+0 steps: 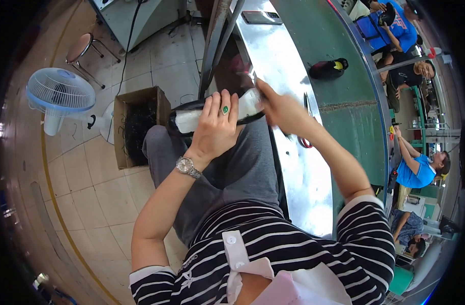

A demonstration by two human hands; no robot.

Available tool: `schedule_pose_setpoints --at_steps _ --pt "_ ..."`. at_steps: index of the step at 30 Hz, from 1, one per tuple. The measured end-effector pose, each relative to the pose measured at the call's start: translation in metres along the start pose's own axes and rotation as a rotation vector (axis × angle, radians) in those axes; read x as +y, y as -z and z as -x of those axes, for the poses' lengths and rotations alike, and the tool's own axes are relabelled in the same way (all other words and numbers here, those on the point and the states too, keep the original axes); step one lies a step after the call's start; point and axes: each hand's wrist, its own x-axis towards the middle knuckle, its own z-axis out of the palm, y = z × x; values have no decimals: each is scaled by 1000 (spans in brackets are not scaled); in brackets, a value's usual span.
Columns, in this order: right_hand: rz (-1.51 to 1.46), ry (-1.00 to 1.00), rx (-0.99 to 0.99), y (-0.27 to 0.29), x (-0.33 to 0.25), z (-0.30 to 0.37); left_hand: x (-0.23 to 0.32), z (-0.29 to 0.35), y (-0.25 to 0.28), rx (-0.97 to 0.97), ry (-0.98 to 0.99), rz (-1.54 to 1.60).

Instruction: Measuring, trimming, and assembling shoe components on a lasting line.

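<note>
A black shoe [188, 121] with a white surface turned up lies across my lap above the knees. My left hand [217, 124] is closed over its middle, with the fingers laid across the white part. A green-stoned ring and a metal wristwatch [188, 166] are on this arm. At the shoe's right end is my right hand [288, 112], curled and blurred by motion. Something thin and shiny shows near its fingertips, too smeared to name.
To my right, a metal ledge [308, 193] carries a phone [262, 18] and red-handled scissors [306, 142]. Beyond it, a black and yellow shoe [329, 68] sits on a green conveyor belt [352, 132]. At left are a carton [121, 157], a fan [60, 94] and a stool [80, 47]. Co-workers line the belt's far side.
</note>
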Motion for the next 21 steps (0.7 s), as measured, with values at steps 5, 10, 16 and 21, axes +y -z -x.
schedule_pose_setpoints --at_steps 5,10,16,21 --pt "-467 -9 69 27 -18 7 0 6 -3 18 40 -77" --pt "-388 -123 16 11 -15 -2 5 6 -4 12 35 -91" --pt "-384 -99 149 3 -15 1 7 5 -4 19 68 -124" --pt "-335 -89 -3 25 -26 2 5 9 -4 11 92 -136"
